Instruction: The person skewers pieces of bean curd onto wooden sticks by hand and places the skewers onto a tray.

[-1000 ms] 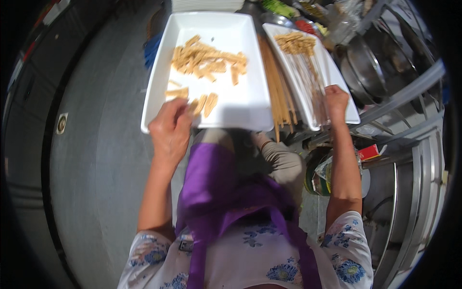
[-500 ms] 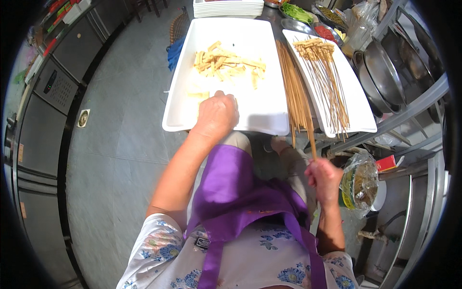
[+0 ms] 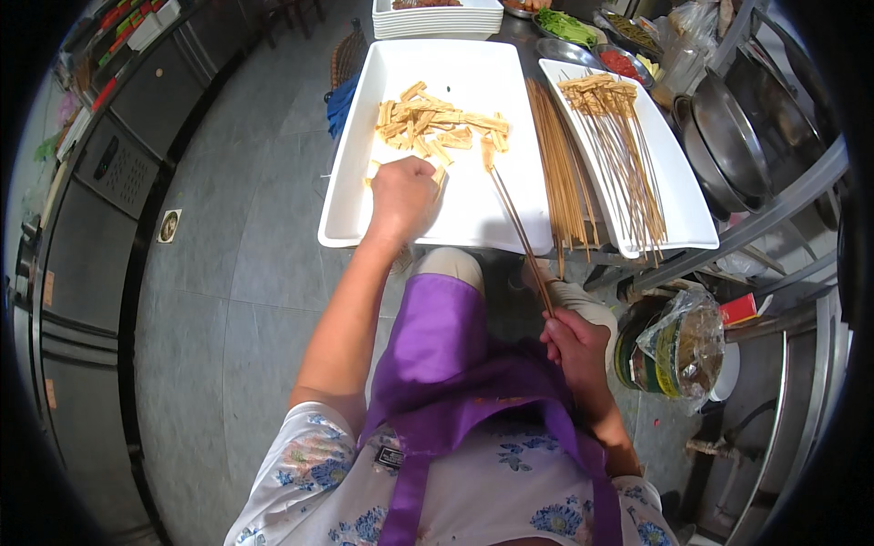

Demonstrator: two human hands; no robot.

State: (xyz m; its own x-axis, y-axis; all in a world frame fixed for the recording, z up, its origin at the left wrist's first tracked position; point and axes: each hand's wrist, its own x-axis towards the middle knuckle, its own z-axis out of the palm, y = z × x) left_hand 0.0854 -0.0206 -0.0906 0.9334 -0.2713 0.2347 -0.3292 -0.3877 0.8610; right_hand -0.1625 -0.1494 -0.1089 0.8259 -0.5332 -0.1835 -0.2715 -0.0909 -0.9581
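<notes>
A large white tray (image 3: pixel 353 205) lies ahead of me with a loose pile of pale yellow tofu skin strips (image 3: pixel 423 123). My left hand (image 3: pixel 403 196) is closed low over the tray, and a strip pokes out beside its fingers; the fingertips are hidden. In front of my lap, my right hand (image 3: pixel 579 350) grips thin bamboo skewers (image 3: pixel 521 232). Their far tips reach over the tray and meet a strip (image 3: pixel 488 153) at the pile's right side, though I cannot tell whether they pierce it.
Bare bamboo skewers (image 3: pixel 557 173) lie bundled right of the tray. Beyond them, a narrower white tray (image 3: pixel 678 205) holds loaded skewers (image 3: pixel 614 118). Stacked white trays (image 3: pixel 437 23), greens (image 3: pixel 563 25) and red bits (image 3: pixel 619 64) stand farther back. Metal bowls (image 3: pixel 724 136) crowd the rack at right.
My right hand has come left and down, swinging the skewers from beside the bundle to over the large tray. My left hand has shifted slightly, its fingers now nearer the pile.
</notes>
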